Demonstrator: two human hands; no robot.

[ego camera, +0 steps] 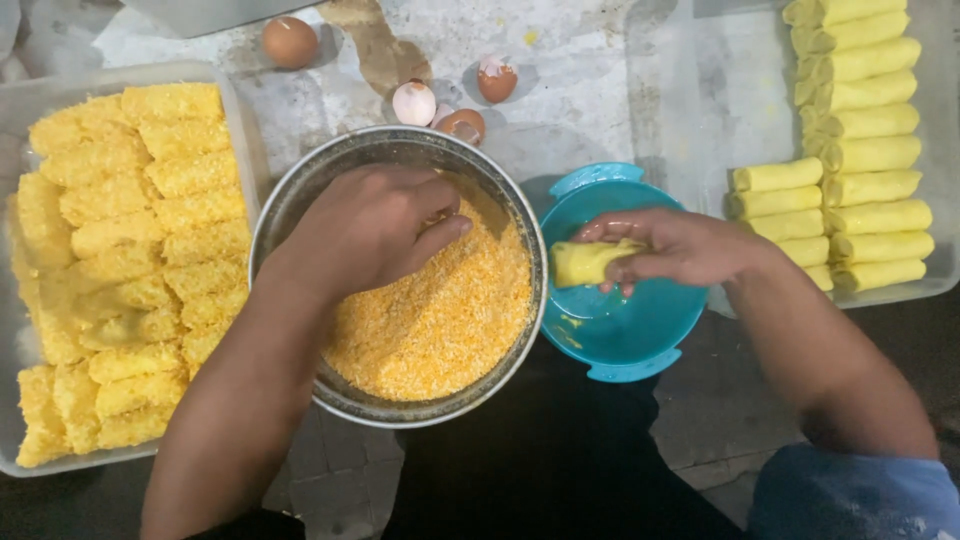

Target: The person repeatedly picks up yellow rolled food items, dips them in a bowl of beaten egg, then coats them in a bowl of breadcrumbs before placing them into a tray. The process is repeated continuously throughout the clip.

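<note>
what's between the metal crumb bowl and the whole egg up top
In the head view, broken eggshells lie on the stained worktop between the metal bowl and the whole egg, off to the right; the direct line is bare.

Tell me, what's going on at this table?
A person's right hand holds a pale yellow roll over a teal bowl, while the left hand rests in a metal bowl of orange crumbs. Crumb-coated rolls fill one tray, plain rolls another. One whole egg and broken eggshells lie beyond.
</note>
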